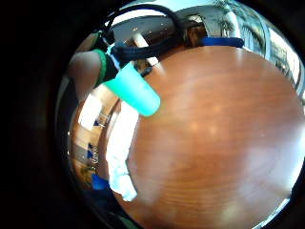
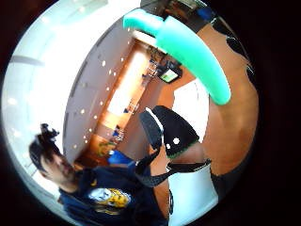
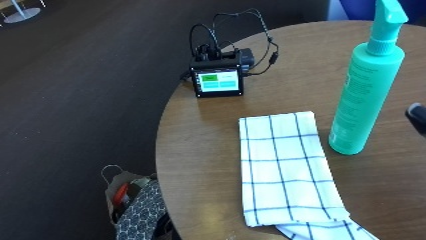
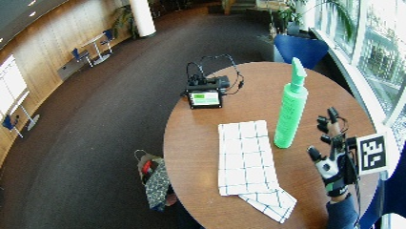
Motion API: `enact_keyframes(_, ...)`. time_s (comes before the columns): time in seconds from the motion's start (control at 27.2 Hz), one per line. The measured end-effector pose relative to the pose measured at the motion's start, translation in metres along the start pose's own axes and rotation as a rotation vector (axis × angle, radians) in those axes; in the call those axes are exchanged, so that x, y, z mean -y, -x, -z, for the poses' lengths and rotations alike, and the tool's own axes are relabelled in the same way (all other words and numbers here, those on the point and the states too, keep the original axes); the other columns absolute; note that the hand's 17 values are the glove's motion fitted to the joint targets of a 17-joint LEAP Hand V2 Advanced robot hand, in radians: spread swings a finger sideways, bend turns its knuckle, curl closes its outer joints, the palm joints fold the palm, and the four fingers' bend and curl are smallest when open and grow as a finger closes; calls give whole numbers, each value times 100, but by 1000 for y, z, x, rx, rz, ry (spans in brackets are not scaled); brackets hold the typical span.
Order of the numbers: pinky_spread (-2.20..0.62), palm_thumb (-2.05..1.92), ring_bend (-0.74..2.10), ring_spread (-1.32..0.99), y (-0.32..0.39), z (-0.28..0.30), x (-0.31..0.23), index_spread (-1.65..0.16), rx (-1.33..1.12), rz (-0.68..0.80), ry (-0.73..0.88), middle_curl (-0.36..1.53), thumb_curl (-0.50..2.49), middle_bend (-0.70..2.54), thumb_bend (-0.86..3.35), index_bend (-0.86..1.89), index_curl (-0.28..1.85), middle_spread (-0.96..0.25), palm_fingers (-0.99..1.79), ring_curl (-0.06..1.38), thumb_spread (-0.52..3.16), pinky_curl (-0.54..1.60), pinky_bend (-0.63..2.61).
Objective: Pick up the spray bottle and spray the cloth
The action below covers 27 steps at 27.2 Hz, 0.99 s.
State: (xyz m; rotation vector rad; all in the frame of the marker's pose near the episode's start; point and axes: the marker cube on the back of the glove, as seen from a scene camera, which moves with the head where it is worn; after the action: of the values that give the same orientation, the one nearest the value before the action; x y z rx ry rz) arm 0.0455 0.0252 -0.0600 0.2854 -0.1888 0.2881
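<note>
A tall teal spray bottle (image 3: 363,95) stands upright on the round wooden table (image 3: 200,150). Just left of it lies a white cloth (image 3: 286,170) with blue checks, flat, with one near corner folded over. In the wide outside view my gloved right hand (image 4: 331,157) hovers to the right of the bottle (image 4: 290,114), a short gap away, with its fingers spread and nothing in them. Only a fingertip of that hand (image 3: 417,116) shows at the outside view's edge. Both palm views show the bottle (image 1: 133,88) close by and the cloth (image 1: 119,152) beyond it.
A black device (image 3: 216,75) with a green screen and looped cables sits near the table's far left edge. A patterned bag (image 3: 136,210) stands on the floor by the table. A blue chair (image 4: 301,47) is behind the table.
</note>
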Motion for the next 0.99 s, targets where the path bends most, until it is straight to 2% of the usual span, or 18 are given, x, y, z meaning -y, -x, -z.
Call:
enact_keyframes(0.18, 11, 47, 53, -8, 5, 5, 52, -42, 166, -138, -1, 30, 22, 33, 17, -11, 0, 0, 38, 34, 110, 37, 63)
enact_keyframes(0.37, 17, 58, 62, -8, 3, -8, 88, -43, 231, -165, 31, 34, 25, 45, 18, -8, -3, 0, 40, 35, 110, 35, 60)
enact_keyframes(0.55, 18, 62, 75, -12, 0, -13, 103, -44, 229, -168, 11, 38, 26, 59, 15, -10, -4, -5, 53, 36, 106, 34, 59)
enact_keyframes(0.74, 16, 67, 80, -15, -20, -32, 86, -41, 282, -176, -30, 41, 28, 67, 11, -2, -2, -9, 70, 37, 98, 34, 61)
enact_keyframes(0.88, 12, 78, 72, -17, -20, -35, 79, -35, 329, -198, -94, 39, 33, 60, 14, 24, 10, -12, 91, 35, 96, 32, 51)
enact_keyframes(0.99, 0, 82, 73, -18, -8, -31, 84, -32, 310, -164, -151, 39, 37, 54, 12, 17, 12, -12, 105, 37, 88, 34, 57)
